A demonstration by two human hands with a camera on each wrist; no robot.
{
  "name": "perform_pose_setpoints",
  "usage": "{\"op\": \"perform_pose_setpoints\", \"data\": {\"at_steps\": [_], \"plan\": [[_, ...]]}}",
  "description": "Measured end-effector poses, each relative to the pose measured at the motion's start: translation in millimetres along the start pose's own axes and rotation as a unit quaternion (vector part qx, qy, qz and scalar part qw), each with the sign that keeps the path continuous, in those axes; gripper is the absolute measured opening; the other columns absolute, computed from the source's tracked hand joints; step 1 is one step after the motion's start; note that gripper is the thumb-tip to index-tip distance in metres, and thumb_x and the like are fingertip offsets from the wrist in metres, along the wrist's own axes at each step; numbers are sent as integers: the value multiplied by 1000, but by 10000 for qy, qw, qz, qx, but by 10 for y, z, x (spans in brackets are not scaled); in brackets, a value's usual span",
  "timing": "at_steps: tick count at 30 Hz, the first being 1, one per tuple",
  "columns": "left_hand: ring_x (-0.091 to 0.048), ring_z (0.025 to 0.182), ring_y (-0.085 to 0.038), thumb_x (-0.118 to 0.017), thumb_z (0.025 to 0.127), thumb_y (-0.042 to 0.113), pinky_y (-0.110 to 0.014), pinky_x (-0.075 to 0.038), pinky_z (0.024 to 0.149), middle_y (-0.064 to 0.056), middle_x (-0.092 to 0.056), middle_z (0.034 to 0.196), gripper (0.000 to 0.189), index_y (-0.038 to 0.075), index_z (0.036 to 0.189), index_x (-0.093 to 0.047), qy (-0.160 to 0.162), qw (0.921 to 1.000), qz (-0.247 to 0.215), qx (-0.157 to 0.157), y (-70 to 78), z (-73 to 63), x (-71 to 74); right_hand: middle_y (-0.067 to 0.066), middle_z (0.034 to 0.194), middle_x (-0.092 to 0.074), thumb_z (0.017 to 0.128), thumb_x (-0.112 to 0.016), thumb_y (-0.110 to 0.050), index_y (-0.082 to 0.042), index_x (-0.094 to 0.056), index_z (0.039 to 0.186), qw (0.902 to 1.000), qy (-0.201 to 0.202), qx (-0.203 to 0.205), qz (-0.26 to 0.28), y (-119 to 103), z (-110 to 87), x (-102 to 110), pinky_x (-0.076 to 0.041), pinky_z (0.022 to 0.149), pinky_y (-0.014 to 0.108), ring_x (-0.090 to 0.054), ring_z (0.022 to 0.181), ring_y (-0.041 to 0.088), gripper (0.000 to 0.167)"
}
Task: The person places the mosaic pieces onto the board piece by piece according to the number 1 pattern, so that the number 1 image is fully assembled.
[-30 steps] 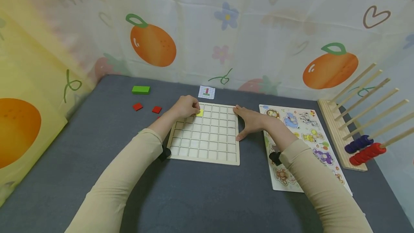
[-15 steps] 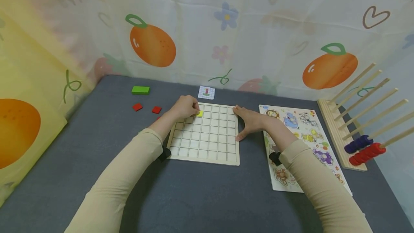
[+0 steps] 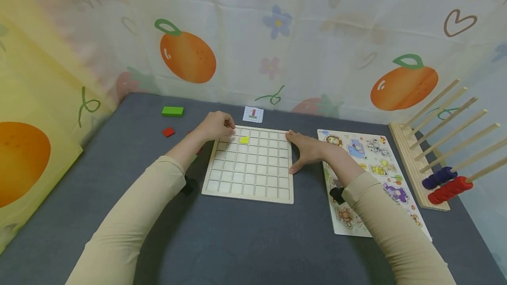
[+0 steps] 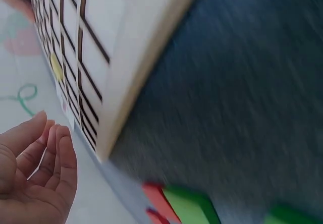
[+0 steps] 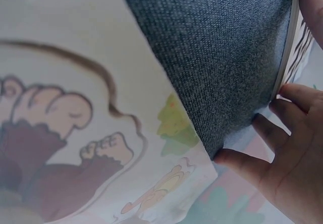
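A white grid board (image 3: pixel 247 198) with a pale wooden rim lies on the table, and one yellow square tile (image 3: pixel 244 140) sits in a cell near its far edge. Just left of that tile, over the board's far left corner, is my left hand (image 3: pixel 217 126). Its fingers are loosely bent with nothing between them in the left wrist view. My right hand (image 3: pixel 310 147) rests against the board's right edge with fingers and thumb spread. A red tile (image 3: pixel 168 132) lies left of the board; other red and green pieces there are partly hidden by the left arm.
A green block (image 3: pixel 172 111) lies at the back left. Behind the board is a small card with a grid drawing (image 3: pixel 253 114). An animal puzzle board (image 3: pixel 340 228) lies under the right forearm. At far right stands a wooden peg rack (image 3: pixel 402 133) with blue and red rings.
My left hand has let go of the yellow tile and moved left, leaving the tile in its cell. The right hand has stayed at the board's edge.
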State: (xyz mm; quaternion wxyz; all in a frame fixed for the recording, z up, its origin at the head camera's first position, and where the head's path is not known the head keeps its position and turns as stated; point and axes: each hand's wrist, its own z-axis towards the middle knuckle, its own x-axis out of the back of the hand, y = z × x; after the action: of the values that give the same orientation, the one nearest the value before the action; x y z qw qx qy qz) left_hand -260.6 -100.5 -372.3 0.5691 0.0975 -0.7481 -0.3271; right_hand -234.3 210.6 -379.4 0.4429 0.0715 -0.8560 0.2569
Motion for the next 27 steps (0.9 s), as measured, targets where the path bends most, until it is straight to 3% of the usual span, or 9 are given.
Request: {"op": "perform_pose_setpoints", "data": {"at_steps": [6,12,21,27], "plan": [[-59,84,-24,-59,97,16,-33,-45,73,-16,-71,96,19,2,105,-71,237,9996,-9,160,-203,-89,207,19,167,5,78,-82,-45,-4,-6,159,10000,-64,-38,26,-5,-10,-2,-13,123,61,-2,154,43,118],[-59,80,-23,-57,98,17,-30,-45,70,-15,-68,91,22,0,107,-69,436,9987,-66,248,-393,-222,432,19,167,6,78,-81,-45,-5,-5,159,10000,-68,-62,8,-5,-8,10,-12,123,60,-1,154,43,118],[-62,94,-32,-56,99,22,-46,-49,83,-23,-69,108,28,0,111,-68,838,9947,56,595,-777,-385,682,19,167,7,78,-82,-44,-5,-5,159,10000,-74,-38,31,-11,-3,10,-11,123,61,0,154,44,118],[-58,109,-40,-56,98,21,-52,-46,89,-26,-65,120,30,0,117,-66,772,9942,121,741,-1049,-444,789,18,167,7,79,-81,-44,-5,-4,159,9999,-88,-85,5,-12,-8,21,-11,124,60,1,154,42,118]]}}
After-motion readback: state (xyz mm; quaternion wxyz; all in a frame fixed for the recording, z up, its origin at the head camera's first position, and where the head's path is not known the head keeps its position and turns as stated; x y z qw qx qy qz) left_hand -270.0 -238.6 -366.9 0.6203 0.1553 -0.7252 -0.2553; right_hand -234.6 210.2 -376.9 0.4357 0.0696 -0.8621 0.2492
